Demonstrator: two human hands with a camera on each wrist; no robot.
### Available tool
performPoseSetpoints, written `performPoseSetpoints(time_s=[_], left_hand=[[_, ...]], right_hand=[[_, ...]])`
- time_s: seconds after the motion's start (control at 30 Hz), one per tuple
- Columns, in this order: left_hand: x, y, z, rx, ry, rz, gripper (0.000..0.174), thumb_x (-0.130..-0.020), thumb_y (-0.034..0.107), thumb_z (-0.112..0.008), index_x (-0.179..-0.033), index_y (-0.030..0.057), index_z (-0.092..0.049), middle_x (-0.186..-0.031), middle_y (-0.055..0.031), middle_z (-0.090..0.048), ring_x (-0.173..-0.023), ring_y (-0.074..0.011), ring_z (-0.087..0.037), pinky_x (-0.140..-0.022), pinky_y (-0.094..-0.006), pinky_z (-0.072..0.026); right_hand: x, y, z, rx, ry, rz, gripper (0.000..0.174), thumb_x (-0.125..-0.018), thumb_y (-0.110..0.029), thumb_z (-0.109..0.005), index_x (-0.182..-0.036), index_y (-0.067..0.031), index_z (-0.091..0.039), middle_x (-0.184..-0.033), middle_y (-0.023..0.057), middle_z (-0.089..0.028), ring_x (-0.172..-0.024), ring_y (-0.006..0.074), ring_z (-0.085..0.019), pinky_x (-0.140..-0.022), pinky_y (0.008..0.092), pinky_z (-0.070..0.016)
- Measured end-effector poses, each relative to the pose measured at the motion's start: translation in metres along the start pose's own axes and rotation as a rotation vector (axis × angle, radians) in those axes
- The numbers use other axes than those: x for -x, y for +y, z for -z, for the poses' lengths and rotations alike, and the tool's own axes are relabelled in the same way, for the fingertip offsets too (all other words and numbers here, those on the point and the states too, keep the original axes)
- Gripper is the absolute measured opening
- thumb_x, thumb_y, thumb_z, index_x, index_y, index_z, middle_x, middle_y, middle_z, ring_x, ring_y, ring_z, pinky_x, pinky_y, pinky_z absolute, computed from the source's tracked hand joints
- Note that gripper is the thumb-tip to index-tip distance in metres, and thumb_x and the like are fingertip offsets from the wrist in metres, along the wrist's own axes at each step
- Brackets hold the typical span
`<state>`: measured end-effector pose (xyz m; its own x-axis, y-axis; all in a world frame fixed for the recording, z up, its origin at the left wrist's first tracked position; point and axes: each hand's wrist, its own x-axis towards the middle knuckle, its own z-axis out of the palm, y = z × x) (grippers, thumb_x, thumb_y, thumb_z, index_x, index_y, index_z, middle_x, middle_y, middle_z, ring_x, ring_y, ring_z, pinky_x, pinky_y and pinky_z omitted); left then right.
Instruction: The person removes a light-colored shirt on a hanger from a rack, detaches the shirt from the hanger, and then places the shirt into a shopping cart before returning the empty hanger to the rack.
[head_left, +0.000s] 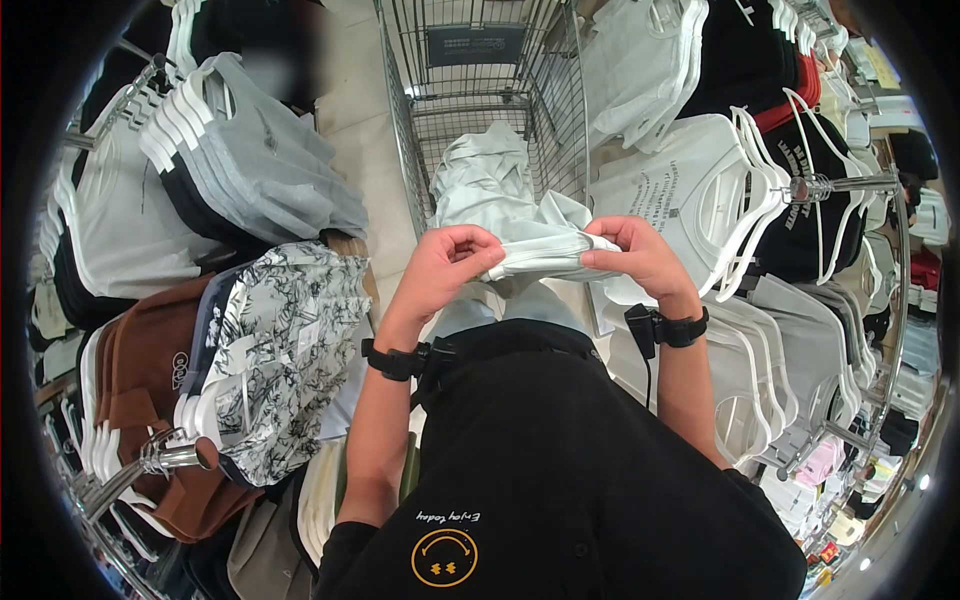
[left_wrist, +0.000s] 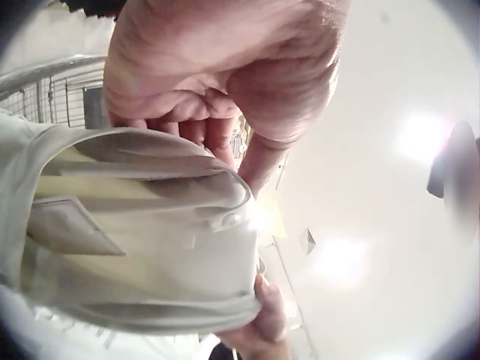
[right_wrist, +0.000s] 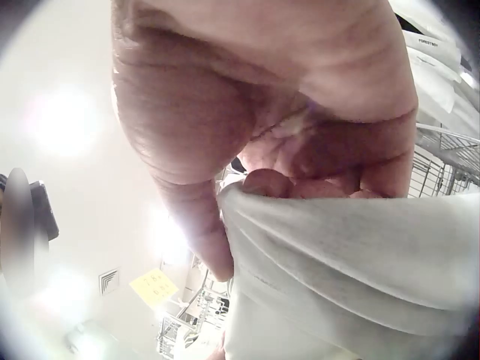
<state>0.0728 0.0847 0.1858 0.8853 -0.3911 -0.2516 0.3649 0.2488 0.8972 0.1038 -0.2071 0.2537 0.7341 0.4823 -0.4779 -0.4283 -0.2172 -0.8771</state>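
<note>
A pale, whitish-green garment (head_left: pixel 485 185) lies bunched over the near end of a shopping cart, its near edge gathered in folds between two hands. The left hand (head_left: pixel 450 268) pinches one end of that edge between thumb and curled fingers; the right hand (head_left: pixel 640 262) pinches the other end. In the left wrist view the garment's opening (left_wrist: pixel 142 232) gapes, with a label (left_wrist: pixel 75 225) inside, below the left hand (left_wrist: pixel 225 82). The right wrist view has the right hand (right_wrist: pixel 262 97) with fingertips behind the cloth (right_wrist: pixel 337 270) and the thumb on its near side.
The metal cart (head_left: pixel 410 120) stands ahead between clothes racks. Grey shirts (head_left: pixel 250 150), brown garments (head_left: pixel 150 370) and a leaf-print shirt (head_left: pixel 290 350) hang at left. White shirts (head_left: pixel 670 190) on white hangers and a chrome rail (head_left: pixel 850 184) are close at right.
</note>
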Motion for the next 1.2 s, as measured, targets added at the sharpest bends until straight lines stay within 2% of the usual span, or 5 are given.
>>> performPoseSetpoints(time_s=[0.37, 0.53, 0.73, 0.97, 1.2], left_hand=[[0.004, 0.001, -0.001, 0.123, 0.026, -0.002, 0.012, -0.093, 0.011, -0.072, -0.098, 0.0004, -0.070, -0.086, 0.0024, -0.067, -0.078, -0.0033, -0.058, -0.071, -0.0193, -0.0445], [0.002, 0.003, -0.005, 0.129, -0.021, -0.008, 0.013, -0.093, 0.010, -0.072, -0.099, -0.0007, -0.070, -0.086, 0.0018, -0.068, -0.076, -0.0028, -0.058, -0.068, -0.0184, -0.0443], [-0.001, -0.003, 0.002, 0.098, 0.072, 0.001, 0.014, -0.093, 0.012, -0.071, -0.100, -0.0004, -0.070, -0.085, 0.0017, -0.067, -0.076, -0.0030, -0.058, -0.067, -0.0181, -0.0444], [0.000, -0.005, 0.004, 0.319, 0.098, 0.063, 0.017, -0.094, 0.013, -0.071, -0.103, -0.0008, -0.070, -0.089, -0.0012, -0.070, -0.076, -0.0040, -0.061, -0.068, -0.0194, -0.0479], [0.002, -0.014, 0.007, 0.396, 0.120, 0.111, 0.020, -0.094, 0.015, -0.071, -0.105, -0.0009, -0.068, -0.090, -0.0018, -0.069, -0.078, -0.0058, -0.063, -0.069, -0.0211, -0.0497]], right_hand=[[-0.003, 0.000, -0.003, -0.050, 0.027, 0.069, 0.027, -0.086, -0.013, -0.079, -0.104, -0.0026, -0.062, -0.088, -0.0042, -0.063, -0.079, 0.0030, -0.056, -0.069, 0.0200, -0.0446], [-0.009, 0.010, -0.026, 0.577, 0.411, 0.213, 0.016, -0.084, -0.009, -0.065, -0.094, -0.0030, -0.054, -0.073, 0.0049, -0.054, -0.064, 0.0135, -0.047, -0.060, 0.0303, -0.0386], [-0.016, 0.025, -0.017, 0.687, 0.412, 0.396, 0.012, -0.084, -0.009, -0.058, -0.093, -0.0018, -0.054, -0.074, 0.0133, -0.055, -0.066, 0.0292, -0.052, -0.062, 0.0387, -0.0418], [-0.014, 0.016, -0.038, 0.839, 0.252, 0.305, 0.020, -0.081, -0.017, -0.066, -0.089, -0.0022, -0.056, -0.077, 0.0156, -0.059, -0.073, 0.0340, -0.059, -0.065, 0.0413, -0.0456], [-0.026, 0.034, -0.045, 1.086, 0.535, 0.300, 0.025, -0.081, -0.016, -0.068, -0.097, -0.0033, -0.053, -0.084, 0.0165, -0.063, -0.081, 0.0381, -0.063, -0.070, 0.0458, -0.0495]])
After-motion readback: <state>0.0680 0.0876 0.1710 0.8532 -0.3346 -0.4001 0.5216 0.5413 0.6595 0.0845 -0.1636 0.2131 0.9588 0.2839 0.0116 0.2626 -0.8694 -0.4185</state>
